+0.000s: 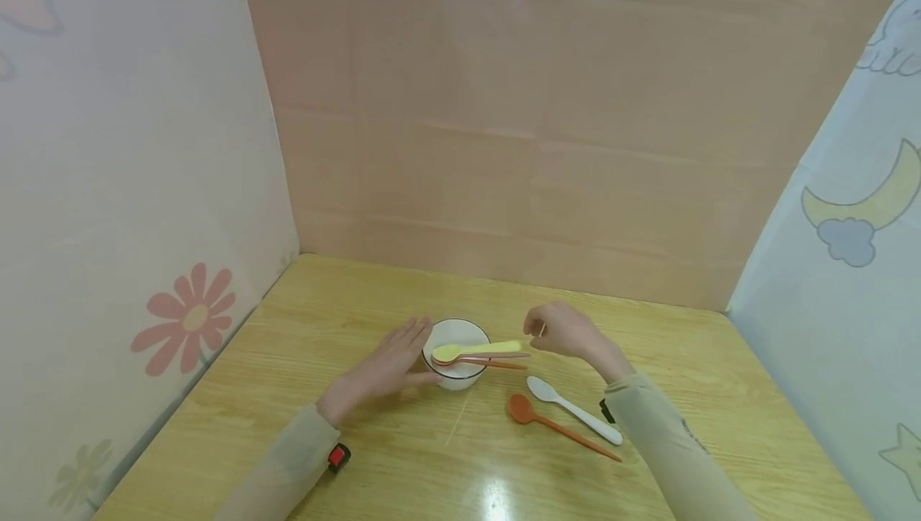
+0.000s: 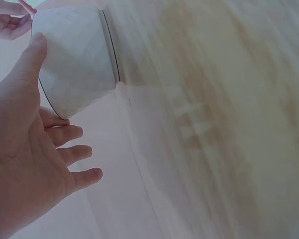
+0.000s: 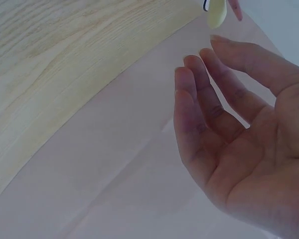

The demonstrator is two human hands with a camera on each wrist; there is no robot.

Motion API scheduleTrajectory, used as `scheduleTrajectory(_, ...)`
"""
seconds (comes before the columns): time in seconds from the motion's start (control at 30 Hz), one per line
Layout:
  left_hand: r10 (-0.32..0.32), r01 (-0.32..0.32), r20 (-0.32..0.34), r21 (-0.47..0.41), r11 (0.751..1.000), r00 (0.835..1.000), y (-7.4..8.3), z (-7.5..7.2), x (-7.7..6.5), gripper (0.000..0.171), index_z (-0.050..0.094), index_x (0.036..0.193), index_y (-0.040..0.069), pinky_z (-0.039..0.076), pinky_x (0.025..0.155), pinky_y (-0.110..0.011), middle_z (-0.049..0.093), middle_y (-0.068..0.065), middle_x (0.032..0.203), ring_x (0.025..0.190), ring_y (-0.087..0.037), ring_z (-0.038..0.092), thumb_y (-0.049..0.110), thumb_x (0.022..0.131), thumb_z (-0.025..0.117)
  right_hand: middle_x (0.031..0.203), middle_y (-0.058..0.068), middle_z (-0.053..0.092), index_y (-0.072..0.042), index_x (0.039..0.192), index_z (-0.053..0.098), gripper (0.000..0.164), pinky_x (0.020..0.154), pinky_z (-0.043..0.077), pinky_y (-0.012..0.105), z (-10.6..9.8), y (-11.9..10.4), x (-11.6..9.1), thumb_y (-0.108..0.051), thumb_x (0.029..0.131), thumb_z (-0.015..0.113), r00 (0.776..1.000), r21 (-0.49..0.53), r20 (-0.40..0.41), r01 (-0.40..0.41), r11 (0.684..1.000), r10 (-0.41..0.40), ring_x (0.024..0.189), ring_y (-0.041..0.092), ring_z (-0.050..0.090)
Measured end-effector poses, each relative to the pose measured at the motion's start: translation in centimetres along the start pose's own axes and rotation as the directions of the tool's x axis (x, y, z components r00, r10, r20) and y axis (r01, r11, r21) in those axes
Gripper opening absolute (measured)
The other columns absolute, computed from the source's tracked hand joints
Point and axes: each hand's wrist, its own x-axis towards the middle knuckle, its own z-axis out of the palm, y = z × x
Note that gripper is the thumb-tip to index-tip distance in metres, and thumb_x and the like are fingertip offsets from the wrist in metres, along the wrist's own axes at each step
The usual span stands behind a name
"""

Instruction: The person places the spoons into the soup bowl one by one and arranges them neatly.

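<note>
A white bowl (image 1: 456, 383) with a dark rim stands on the table. A yellow spoon (image 1: 496, 347), a pink spoon (image 1: 512, 355) and an orange spoon (image 1: 507, 364) lie in it, handles jutting over the right rim. My left hand (image 1: 388, 359) touches the bowl's left side, thumb and index finger spread along the wall (image 2: 77, 59), the other fingers extended free. Just right of the yellow handle (image 3: 217, 14), my right hand (image 1: 568, 331) hovers, fingers loosely bent and holding nothing (image 3: 239, 129).
A white spoon (image 1: 576, 411) and a second orange spoon (image 1: 561, 427) lie side by side on the wooden table (image 1: 403, 465), nearer than the right hand. A pinkish sheet (image 1: 504, 145) rises at the back; printed panels stand left (image 1: 144, 185) and right (image 1: 813, 305).
</note>
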Motion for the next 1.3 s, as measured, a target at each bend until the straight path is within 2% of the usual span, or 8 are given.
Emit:
scheduleTrajectory(0.17,-0.002,0.002,0.003,0.003,1.0,1.0,0.0,0.0,0.0,0.095,0.017,0.157,-0.003,0.018,0.122,-0.061,0.017,-0.021,0.165,0.154,-0.042,0.012,0.056,0.094,0.058,0.09,0.004,0.072,-0.006,0.092,0.071,0.01,0.07,0.055,0.032,0.4,0.4,-0.4,-0.006,0.083,0.073,1.0,0.015,0.004,-0.02,1.0,0.02,0.082,0.016,0.066)
scheduleTrajectory(0.47,-0.001,0.001,-0.005,0.033,0.999,1.0,0.0,0.0,0.1,0.096,0.018,0.157,-0.002,0.018,0.122,-0.062,0.019,-0.021,0.165,0.153,-0.042,0.015,0.057,0.093,0.058,0.088,0.007,0.071,-0.002,0.094,0.07,0.012,0.071,0.056,0.031,1.3,1.4,-1.5,-0.003,0.083,0.074,1.0,0.061,-0.013,0.022,0.998,-0.021,0.08,0.018,0.065)
scheduleTrajectory(0.87,-0.015,0.015,0.007,0.045,0.999,1.0,0.3,-0.3,0.1,0.095,0.019,0.156,-0.002,0.016,0.121,-0.065,0.019,-0.021,0.165,0.153,-0.043,0.014,0.058,0.094,0.057,0.088,0.01,0.071,-0.001,0.094,0.07,0.012,0.069,0.056,0.029,2.1,2.6,-3.3,-0.003,0.083,0.074,1.0,0.114,-0.017,0.006,0.993,-0.004,0.078,0.015,0.065)
scheduleTrajectory(1.3,-0.003,0.003,0.0,0.046,0.999,1.0,0.0,-0.1,0.1,0.096,0.019,0.156,-0.003,0.017,0.121,-0.065,0.019,-0.022,0.164,0.153,-0.044,0.015,0.057,0.094,0.058,0.085,0.002,0.069,-0.002,0.094,0.07,0.013,0.067,0.053,0.024,3.1,4.2,-5.5,-0.004,0.083,0.075,0.999,0.142,-0.01,-0.041,0.989,0.043,0.078,0.011,0.063)
